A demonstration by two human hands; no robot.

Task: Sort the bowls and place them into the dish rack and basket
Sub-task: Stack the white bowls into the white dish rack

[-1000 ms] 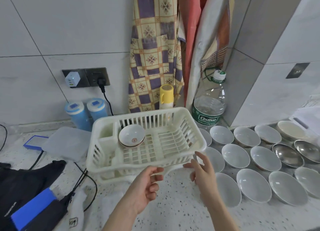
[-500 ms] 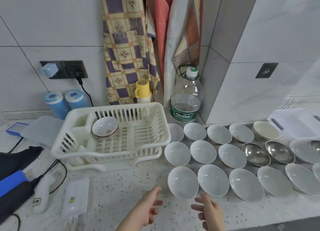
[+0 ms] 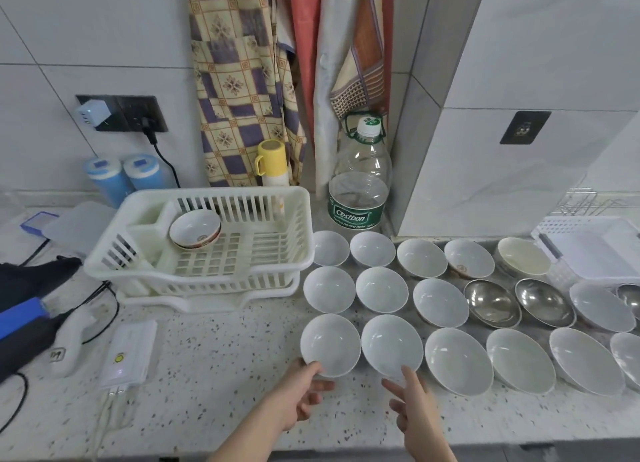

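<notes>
We take the white dish rack (image 3: 207, 253) as our landmark on the speckled counter (image 3: 214, 375). Inside it, toward its back left, sit patterned bowls (image 3: 195, 229), nested. Just right of the rack the white bowls are laid out in rows, with two steel bowls (image 3: 491, 302) farther right and a white basket (image 3: 588, 247) well beyond those.

In front of the rack's right corner lies the nearest white bowl (image 3: 330, 344). Our left hand (image 3: 298, 396) is at that bowl's near rim: the thumb rests on the rim's lower left edge, while the other fingers are loosely curled and spread below the bowl; we cannot tell whether they touch its underside. The bowl sits on the counter.

The next bowl (image 3: 391, 345) lies just right of it, rims almost touching. Our right hand (image 3: 412, 406) is at its near edge, fingers spread apart, the forefinger (image 3: 408, 375) pointing up onto the rim, nothing pinched.

A large water bottle (image 3: 358, 184) stands behind the rack's right end.
</notes>
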